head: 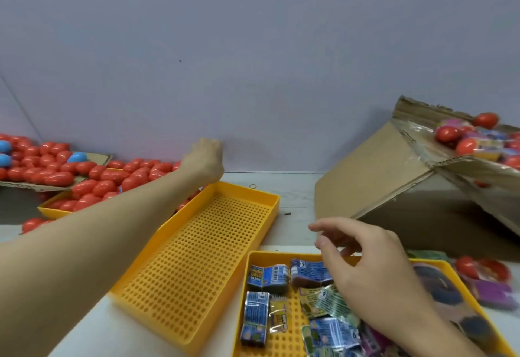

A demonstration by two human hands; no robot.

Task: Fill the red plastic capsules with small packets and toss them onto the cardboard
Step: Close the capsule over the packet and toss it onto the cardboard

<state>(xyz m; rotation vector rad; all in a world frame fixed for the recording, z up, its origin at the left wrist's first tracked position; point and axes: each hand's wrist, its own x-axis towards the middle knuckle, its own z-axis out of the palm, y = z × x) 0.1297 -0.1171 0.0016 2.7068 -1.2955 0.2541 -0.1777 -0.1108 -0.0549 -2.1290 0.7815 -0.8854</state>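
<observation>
nearest the camera, a yellow perforated tray sits on the white counter, holding small packets in blue, green and purple wrappers. the right hand hovers just above those packets, its grip released: fingers loosely spread and bent, nothing between them. to the right of this tray, a red capsule half and a purple packet lie on the counter.

to the left of the packets, a second yellow tray with a perforated floor lies at an angle. the left forearm stretches across its near corner toward the back wall.

farther on, the left hand is raised beside the wall, seen from the back with the fingers folded away from the camera; whether that grip grasps anything i cannot tell.

behind the arm, a third yellow tray is heaped with red capsules. beyond it, more of them, with a few blue capsules among them, lie on a flat cardboard sheet at the far left.

at the far right, a tilted cardboard box rests on the counter, with more capsules and bright packets in its open top. a rubber band lies near the wall.
</observation>
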